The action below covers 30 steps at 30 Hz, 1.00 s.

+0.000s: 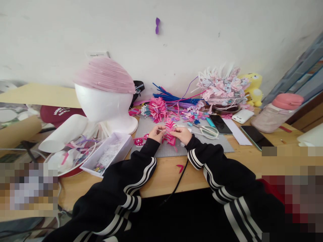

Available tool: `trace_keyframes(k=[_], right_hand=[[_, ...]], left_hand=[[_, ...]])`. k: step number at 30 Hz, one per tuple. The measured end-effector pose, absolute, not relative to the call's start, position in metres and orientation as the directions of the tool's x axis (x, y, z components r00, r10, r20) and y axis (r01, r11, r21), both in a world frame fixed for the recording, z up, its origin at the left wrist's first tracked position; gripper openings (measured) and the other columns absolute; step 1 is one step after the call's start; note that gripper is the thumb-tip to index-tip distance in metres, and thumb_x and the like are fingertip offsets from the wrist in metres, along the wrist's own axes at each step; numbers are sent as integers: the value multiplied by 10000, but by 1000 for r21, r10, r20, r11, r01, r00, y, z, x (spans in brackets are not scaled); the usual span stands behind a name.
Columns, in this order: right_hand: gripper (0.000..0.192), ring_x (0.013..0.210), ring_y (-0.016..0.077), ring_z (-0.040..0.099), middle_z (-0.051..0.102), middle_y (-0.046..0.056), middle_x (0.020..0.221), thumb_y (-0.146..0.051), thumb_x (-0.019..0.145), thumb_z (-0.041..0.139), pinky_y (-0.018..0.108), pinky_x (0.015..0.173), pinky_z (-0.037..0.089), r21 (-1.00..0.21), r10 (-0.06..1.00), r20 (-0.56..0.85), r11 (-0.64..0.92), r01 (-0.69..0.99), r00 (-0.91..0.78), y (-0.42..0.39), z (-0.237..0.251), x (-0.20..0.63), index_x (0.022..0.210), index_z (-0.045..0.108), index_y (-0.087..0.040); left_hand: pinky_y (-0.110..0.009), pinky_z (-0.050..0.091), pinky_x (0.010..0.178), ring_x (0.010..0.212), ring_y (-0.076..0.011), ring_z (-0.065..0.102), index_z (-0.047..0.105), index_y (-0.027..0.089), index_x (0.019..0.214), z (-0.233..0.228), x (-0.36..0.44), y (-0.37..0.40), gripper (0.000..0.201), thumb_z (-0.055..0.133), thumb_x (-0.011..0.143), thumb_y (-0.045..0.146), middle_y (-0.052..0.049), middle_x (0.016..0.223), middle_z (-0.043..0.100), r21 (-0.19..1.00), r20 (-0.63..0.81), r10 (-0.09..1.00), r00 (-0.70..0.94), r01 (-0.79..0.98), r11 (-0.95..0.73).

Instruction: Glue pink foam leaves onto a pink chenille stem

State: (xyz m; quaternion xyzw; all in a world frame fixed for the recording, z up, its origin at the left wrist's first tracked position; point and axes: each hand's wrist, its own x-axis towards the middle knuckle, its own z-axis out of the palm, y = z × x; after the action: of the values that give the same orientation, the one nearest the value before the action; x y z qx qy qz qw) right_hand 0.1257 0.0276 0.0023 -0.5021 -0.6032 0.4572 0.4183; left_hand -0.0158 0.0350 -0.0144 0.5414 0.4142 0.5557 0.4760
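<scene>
A pink pipe-cleaner piece [170, 132] is pinched between the left hand [156, 133] and the right hand [182, 134] over the grey mat [202, 146], its long axis running away from the body, both hands equally near.

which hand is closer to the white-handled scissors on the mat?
Right. The right hand grips the pink pipe-cleaner piece just left of the scissors. The left hand holds the piece's other side, farther from them.
</scene>
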Motion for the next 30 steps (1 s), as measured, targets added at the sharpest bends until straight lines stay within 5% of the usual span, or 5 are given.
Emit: trace_keyframes(k=[13,30], right_hand=[[230,442,80,421,499,-35,449,-350,523,644,229,468,335,-978,987,31,62,200,-156,27,1,124,536,565,-135],[215,437,71,424,493,-40,453,-346,537,641,225,480,364,-996,996,30,37,86,-79,32,-3,126,544,582,-139]], left_hand=[[-161,303,397,369,-50,367,553,168,661,-19,-16,35,161,581,612,318,77,400,419,945,254,963,-86,235,-229],[-156,330,394,381,-41,403,516,164,736,-21,-16,37,174,552,643,308,59,507,482,962,256,963,-82,120,-246]])
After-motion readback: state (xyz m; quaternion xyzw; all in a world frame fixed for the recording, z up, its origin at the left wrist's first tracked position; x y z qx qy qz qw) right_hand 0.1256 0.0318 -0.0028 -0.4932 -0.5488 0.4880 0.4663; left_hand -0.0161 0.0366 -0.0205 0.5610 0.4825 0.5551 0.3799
